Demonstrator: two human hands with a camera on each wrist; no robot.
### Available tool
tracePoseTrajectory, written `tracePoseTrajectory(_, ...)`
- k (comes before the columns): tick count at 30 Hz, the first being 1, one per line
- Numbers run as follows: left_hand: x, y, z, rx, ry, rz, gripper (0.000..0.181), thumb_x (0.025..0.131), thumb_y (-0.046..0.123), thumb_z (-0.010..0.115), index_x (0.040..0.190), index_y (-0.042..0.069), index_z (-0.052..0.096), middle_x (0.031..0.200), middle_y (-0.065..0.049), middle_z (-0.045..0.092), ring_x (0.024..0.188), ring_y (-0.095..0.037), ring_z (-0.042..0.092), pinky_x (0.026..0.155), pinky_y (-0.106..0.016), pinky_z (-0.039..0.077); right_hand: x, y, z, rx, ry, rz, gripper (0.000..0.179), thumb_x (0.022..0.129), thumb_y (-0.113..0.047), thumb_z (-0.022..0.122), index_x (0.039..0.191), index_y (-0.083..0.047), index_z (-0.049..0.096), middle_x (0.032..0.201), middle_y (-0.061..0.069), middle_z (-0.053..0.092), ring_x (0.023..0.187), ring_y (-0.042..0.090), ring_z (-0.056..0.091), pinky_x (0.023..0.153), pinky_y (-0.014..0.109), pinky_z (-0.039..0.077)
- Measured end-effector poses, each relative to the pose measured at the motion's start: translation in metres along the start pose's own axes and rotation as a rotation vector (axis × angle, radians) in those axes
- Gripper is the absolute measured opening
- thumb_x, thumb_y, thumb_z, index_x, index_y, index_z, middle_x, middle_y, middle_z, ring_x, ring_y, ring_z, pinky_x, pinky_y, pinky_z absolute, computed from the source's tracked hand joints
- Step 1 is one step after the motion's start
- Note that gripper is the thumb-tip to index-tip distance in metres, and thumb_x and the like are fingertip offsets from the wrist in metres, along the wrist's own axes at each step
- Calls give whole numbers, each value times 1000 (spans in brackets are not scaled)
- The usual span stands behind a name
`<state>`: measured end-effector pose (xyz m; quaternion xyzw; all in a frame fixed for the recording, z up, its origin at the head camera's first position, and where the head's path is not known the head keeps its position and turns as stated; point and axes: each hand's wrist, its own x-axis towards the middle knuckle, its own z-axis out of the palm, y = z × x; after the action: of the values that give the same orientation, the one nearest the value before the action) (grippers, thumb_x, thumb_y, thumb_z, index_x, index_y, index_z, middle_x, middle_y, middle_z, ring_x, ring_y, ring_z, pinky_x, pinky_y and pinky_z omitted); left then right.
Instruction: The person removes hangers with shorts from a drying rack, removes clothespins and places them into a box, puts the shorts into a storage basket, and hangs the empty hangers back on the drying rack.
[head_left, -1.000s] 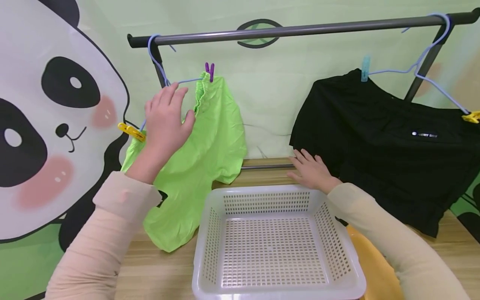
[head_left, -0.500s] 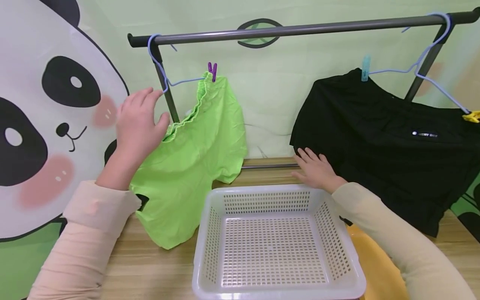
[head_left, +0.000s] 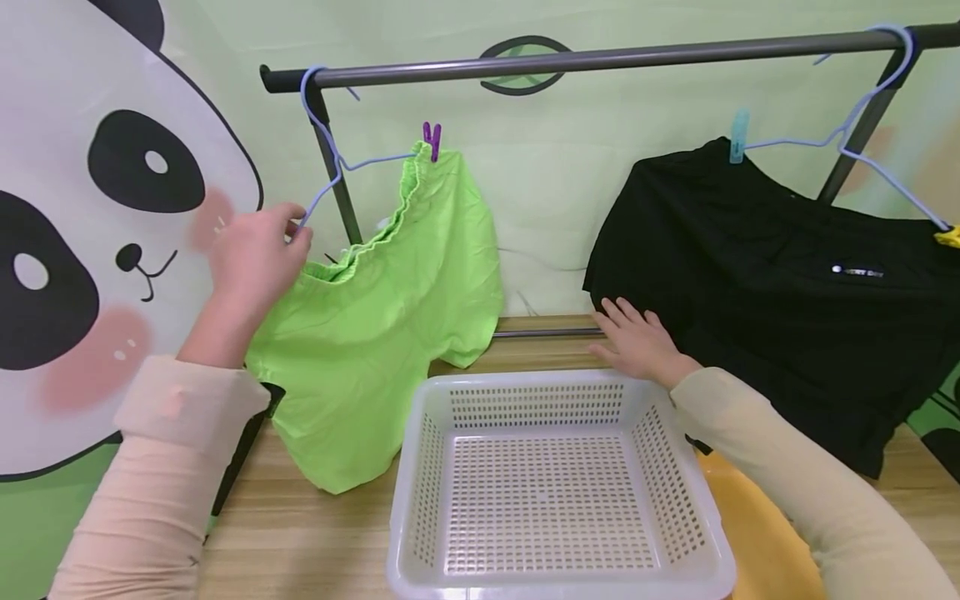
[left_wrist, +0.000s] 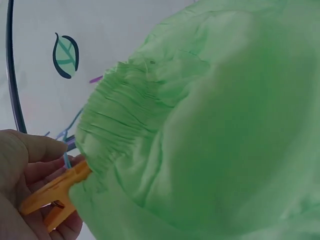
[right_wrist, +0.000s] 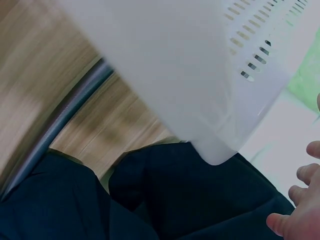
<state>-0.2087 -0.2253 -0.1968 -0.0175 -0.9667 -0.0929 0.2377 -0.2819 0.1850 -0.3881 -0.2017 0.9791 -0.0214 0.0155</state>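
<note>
The rack [head_left: 600, 61] could be rocked by a hard tug; the green shorts [head_left: 390, 308], hung at its left end, could be half dropped if the clip [left_wrist: 54, 190] is knocked by the left hand [head_left: 255, 258], where the hanger [head_left: 375, 162] is pinched; the right hand [head_left: 637, 340] is spread near the black shorts [head_left: 765, 275]; smooth tubing, matte black cloth, crinkled green cloth gathered at the waist, an oblong perforated basket [head_left: 525, 381], bent wire and forked plastic are seen.

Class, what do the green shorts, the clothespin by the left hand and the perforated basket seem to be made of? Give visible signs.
Green shorts: thin, matt-looking fabric, perhaps synthetic; fine creases and a gathered waistband.
Yellow-orange clothespin: probably plastic, smooth; even colour.
Perforated basket: likely moulded plastic, slightly glossy; rounded rim, regular holes and soft highlights.
</note>
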Motion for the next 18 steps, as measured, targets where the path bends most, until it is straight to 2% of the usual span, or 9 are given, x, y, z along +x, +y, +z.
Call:
tracePoseTrajectory(6, 1, -7, 6, -22, 69, 3, 26, 87, 16, 46, 105, 5, 62, 95, -14, 66, 80, -40, 56, 70, -49, 36, 0, 2, 0, 4, -3, 6, 64, 90, -50, 36, 140, -11, 24, 148, 13, 12, 135, 32, 7, 103, 57, 14)
tracePoseTrajectory(13, 1, -9, 12, -8, 185, 29, 21, 86, 14, 50, 98, 7, 66, 89, -14, 67, 71, -40, 56, 63, -50, 36, 0, 5, 2, 14, -3, 7, 65, 90, -51, 34, 140, -11, 23, 148, 13, 12, 135, 32, 7, 103, 58, 13)
tracePoseTrajectory(18, 2, -9, 13, 8, 204, 23, 21, 87, 15, 51, 98, 9, 67, 86, -15, 67, 67, -40, 54, 58, -48, 35, 0, 5, 3, 11, -5, 7, 65, 90, -51, 35, 140, -11, 23, 148, 13, 11, 135, 32, 6, 103, 57, 13)
